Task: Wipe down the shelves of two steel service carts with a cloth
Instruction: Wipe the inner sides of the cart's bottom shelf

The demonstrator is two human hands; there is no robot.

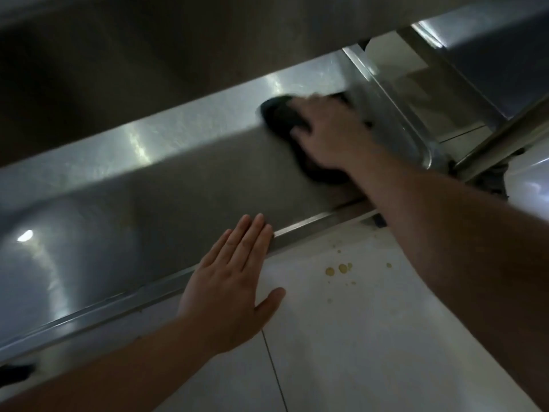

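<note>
Right hand (329,135): fingers spread flat, pressing a dark cloth (282,117) onto the steel cart shelf (178,162), near its far corner. Left hand (228,289): fingers straight and together, fingertips touching the shelf's near rim, holding nothing. Yellowish droplets (338,269) on white floor (341,337) between the forearms.

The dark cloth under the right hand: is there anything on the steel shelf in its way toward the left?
Nothing visible. The right hand presses the dark cloth near the right end of the steel cart shelf, which lies bare leftward. The open left hand touches only the shelf's front rim.
</note>
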